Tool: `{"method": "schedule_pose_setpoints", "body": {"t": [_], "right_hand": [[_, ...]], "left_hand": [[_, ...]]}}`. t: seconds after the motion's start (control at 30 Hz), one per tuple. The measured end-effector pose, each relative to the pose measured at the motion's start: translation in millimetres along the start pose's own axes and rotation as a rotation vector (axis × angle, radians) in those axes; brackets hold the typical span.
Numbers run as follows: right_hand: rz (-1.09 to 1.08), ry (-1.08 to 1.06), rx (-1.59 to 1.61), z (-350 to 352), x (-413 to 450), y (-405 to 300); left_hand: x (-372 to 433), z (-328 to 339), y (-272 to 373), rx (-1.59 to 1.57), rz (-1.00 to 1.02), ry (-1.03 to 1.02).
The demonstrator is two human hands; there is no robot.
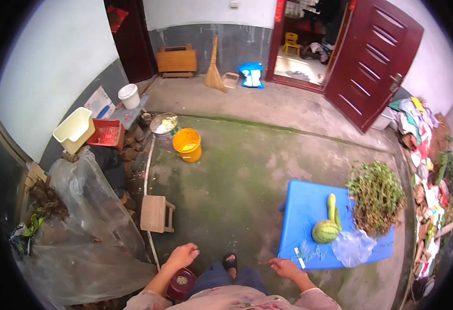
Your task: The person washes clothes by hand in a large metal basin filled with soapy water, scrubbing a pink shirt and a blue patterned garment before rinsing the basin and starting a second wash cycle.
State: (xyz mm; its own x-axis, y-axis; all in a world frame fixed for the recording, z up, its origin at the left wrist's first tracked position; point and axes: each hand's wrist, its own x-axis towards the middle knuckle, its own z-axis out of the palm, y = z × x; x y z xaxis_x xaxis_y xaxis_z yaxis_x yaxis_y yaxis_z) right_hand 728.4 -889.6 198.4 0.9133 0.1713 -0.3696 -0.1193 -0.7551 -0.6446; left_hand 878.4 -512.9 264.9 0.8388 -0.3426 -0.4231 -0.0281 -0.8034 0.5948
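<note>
My left hand [183, 255] hangs in the air with its fingers loosely bent and nothing seen in it. Below it is a dark red round plastic object [180, 285], partly hidden by my forearm. At the near left corner of a blue table [304, 209], my right hand [285, 268] has its fingers curled; whether they hold anything small is hidden. On the table rest a striped watermelon [325, 231], a long pale green gourd [331, 207], a crumpled clear plastic bag [353, 248], blue-green netting [308, 252] and a heap of uprooted leafy plants [377, 197].
A wooden stool [153, 214] stands left of my path, beside plastic sheeting [90, 252]. Farther off are a yellow bucket [187, 149], a metal pail [160, 131] and a red crate [106, 133]. A broom [213, 73] leans near the doorway with its open red door [370, 58].
</note>
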Motion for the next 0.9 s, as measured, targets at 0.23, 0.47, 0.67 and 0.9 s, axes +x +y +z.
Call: {"method": "schedule_pose_setpoints", "body": {"t": [0.23, 0.47, 0.67, 0.9], "right_hand": [[-0.117, 0.073, 0.227, -112.1, 146.6, -14.7], [-0.327, 0.052, 0.002, -241.8, 305.9, 14.0], [-0.254, -0.136, -0.136, -343.5, 437.5, -13.1], [-0.458, -0.294, -0.07, -383.0, 613.2, -53.6]], "left_hand": [[174.3, -34.0, 128.9, -0.216, 0.264, -0.062], [300.7, -89.6, 167.2, -0.082, 0.13, -0.087], [351.7, -147.6, 148.3, -0.174, -0.14, 0.05], [455.3, -175.2, 107.2, -0.283, -0.353, 0.039]]}}
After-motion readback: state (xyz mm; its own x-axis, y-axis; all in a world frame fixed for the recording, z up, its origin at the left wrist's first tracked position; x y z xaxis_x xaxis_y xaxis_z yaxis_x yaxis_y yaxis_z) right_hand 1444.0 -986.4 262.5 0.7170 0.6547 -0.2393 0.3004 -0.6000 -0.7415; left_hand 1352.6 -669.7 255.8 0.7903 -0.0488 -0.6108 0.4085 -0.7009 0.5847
